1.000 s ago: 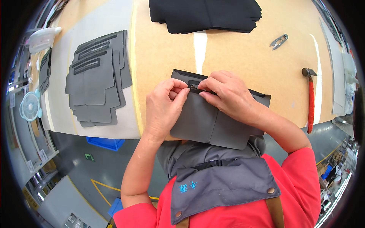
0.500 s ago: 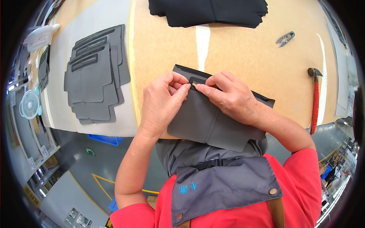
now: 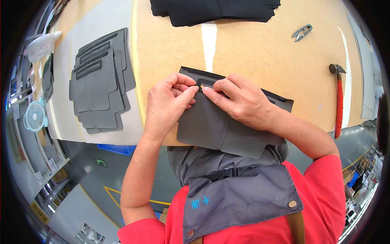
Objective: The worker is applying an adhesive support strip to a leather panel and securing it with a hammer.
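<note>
A dark grey flat panel (image 3: 203, 122) with black edging along its far side lies in front of me, its near edge hanging over the table edge. Near its far left part is a narrow black-rimmed slot. My left hand (image 3: 168, 99) pinches the black strip at the slot's left end between thumb and forefinger. Right beside it, my right hand (image 3: 245, 101) grips the panel at the slot, thumb pressed down and fingers curled. A small tan spot shows between the two thumbs; whether it is a piece or the table seen through the slot, I cannot tell.
Several similar grey panels (image 3: 95, 91) are stacked at the left. A pile of black pieces (image 3: 215, 11) lies at the far side. Thread snips (image 3: 302, 32) and a red-handled hammer (image 3: 338, 101) rest on the right. A small light-blue fan (image 3: 35, 116) stands far left.
Both hands stay at the slot, with only small finger movements. The left fingertips have shifted slightly along the black strip. The whole view has shifted a little.
</note>
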The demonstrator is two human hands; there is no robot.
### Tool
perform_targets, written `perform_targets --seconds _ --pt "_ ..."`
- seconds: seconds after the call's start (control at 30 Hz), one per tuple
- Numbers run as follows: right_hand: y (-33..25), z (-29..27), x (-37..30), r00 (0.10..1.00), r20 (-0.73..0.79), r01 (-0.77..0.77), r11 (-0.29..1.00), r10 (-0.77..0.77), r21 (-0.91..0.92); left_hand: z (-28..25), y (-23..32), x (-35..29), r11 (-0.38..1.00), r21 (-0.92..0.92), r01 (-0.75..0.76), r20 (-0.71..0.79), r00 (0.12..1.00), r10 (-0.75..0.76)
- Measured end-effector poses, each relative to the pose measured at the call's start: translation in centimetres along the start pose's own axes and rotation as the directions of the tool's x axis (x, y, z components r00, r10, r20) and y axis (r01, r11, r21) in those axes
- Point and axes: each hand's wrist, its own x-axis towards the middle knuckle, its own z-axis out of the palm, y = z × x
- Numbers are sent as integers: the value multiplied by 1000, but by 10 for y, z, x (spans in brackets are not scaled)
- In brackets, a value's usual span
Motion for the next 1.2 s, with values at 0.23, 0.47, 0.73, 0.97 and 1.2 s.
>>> perform_targets --seconds 0.23,0.47,0.73,0.97,1.2 --pt "0 4 -2 1000 -16 24 999 -25 -48 2 3 1 998 59 0 5 1000 0" --pt "1 8 -3 998 -47 38 998 -41 -46 3 6 2 991 131 -2 -3 1000 3" --pt "1 9 -3 997 -60 45 998 -48 -51 -1 4 7 995 97 15 26 1000 -17" --pt "0 5 -5 999 -6 34 998 -34 -54 8 -28 -16 866 340 -367 -84 905 417" --pt "0 2 -1 1000 -20 3 1000 -4 -28 20 -53 -17 401 675 -620 44 576 817"
